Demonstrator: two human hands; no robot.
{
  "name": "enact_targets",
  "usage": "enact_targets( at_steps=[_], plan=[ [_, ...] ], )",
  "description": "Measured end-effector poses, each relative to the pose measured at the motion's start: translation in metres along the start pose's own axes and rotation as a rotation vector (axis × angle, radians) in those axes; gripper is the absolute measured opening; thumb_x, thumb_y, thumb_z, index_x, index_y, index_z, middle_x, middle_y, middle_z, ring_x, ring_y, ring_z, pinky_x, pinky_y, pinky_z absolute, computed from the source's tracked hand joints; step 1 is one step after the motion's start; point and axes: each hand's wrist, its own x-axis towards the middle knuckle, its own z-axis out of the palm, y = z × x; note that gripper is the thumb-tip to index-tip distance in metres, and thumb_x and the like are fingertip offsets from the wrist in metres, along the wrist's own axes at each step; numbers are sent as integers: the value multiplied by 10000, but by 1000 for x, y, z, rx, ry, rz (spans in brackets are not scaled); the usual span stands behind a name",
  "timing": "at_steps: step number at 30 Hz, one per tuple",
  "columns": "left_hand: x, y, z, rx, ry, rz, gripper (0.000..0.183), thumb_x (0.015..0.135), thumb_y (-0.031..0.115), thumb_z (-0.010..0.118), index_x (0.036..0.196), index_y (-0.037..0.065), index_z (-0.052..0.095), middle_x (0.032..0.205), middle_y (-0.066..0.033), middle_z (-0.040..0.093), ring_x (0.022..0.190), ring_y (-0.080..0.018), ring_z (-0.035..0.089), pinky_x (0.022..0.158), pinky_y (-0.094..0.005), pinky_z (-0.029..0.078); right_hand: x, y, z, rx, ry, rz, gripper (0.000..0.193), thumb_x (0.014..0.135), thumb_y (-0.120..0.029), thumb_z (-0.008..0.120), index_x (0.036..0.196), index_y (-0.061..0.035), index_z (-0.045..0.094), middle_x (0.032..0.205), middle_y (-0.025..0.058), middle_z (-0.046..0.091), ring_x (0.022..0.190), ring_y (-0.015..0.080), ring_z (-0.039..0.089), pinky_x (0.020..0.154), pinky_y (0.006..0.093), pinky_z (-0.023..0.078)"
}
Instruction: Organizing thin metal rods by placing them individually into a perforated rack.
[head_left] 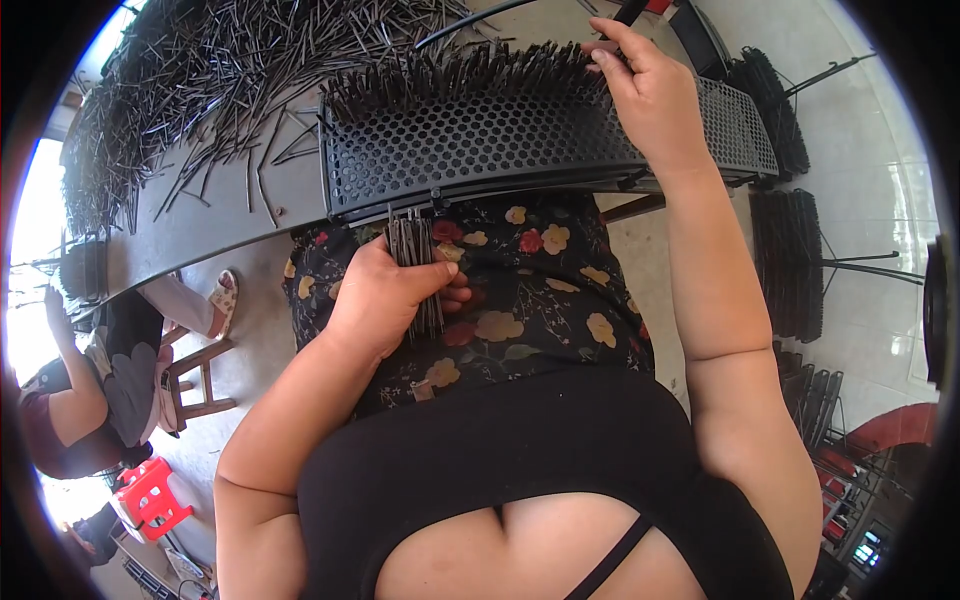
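Resting in the lap, over a flowered skirt, the person's left hand [385, 295] is clutching one bundle of thin dark metal rods [415, 265], fingers wrapped tight around it; held just below the near edge of the worktop [200, 225], the bundle is likely serving as a ready supply for the other hand. One perforated black tray [480, 150] is lying across the near edge, its holes keeping a dense row of rods [460, 75] standing upright along its far side, too many to count. Over that row, the right hand [650, 95] is reaching, fingers pinched narrow on what looks like a single rod, its tip hidden. Loose rods [220, 70] are lying heaped over the worktop's far left part, uncountable. At the left, one other person is sitting by one wooden stool [195, 380] and one red plastic stool [150, 495].
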Motion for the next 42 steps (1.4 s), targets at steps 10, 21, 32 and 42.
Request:
enact_targets(
  at_steps=[10, 21, 32, 42],
  plan=[
    [0, -1, 0, -1, 5, -3, 141, 859, 4, 683, 939, -34, 574, 845, -142, 675, 730, -222, 707, 639, -319, 595, -2, 1, 0, 38, 18, -19, 291, 973, -90, 593, 1258, -40, 625, 1040, 91, 746, 920, 160, 730, 792, 267, 556],
    [-2, 3, 2, 26, 12, -15, 146, 859, 12, 688, 944, -28, 577, 835, -140, 674, 714, -223, 705, 635, -319, 591, 2, 0, -6, -150, 28, -45, 287, 982, -161, 588, 1253, -83, 638, 1082, 51, 744, 959, 166, 717, 819, 274, 538],
    [0, 0, 2, 25, 7, -23, 159, 859, 14, 688, 964, -22, 574, 831, -136, 674, 703, -218, 700, 623, -316, 584, 4, 6, -6, -90, -21, 10, 315, 984, -180, 586, 1285, -102, 628, 1109, 48, 739, 1041, 176, 701, 890, 275, 525],
    [0, 0, 2, 5, 9, -18, 150, 861, 10, 683, 955, -16, 569, 828, -136, 673, 701, -217, 699, 619, -314, 582, 11, -1, -12, -88, -21, 45, 368, 936, -91, 588, 1293, -3, 578, 1122, 196, 698, 1031, 319, 686, 881, 376, 525]
  ],
)
